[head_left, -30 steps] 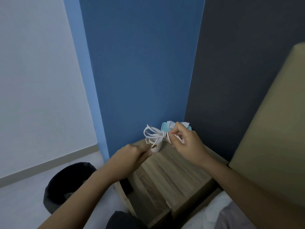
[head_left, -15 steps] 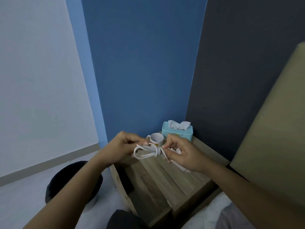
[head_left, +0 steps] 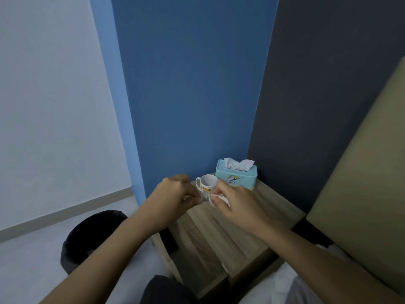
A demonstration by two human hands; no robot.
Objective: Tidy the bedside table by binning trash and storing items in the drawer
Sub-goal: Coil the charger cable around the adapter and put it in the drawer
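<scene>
**A:** Why are both hands bunched so close over the counter [head_left: 230,233]?

**B:** They share one thing: a white cable [head_left: 215,197]. The left hand [head_left: 175,197] is clenched on one side of the bundle, the right hand [head_left: 234,205] pinches the other, and only a short stretch of loops shows between them. Held that way, the coil can't spring open. My guess is it is being gathered tight so it stores neatly.

**A:** So it is off the counter?

**B:** It looks lifted, just in front of the cup [head_left: 207,185]. Whether the lowest loop brushes the wood, I can't tell.

**A:** And the cup and the tissue box [head_left: 236,177]?

**B:** Both stand upright at the back corner, close to each other and against the wall. That leaves the front of the counter bare for handling.

**A:** Where would the cable go?

**B:** Into the drawer [head_left: 197,255], I judge. It is already pulled out below the counter's left edge, and its inside is too dark to read. The bin [head_left: 87,240] sits on the floor left of that, within easy reach for rubbish.

**A:** Any risk?

**B:** If either grip loosens, the loops may spill and catch the cup's handle.
</scene>
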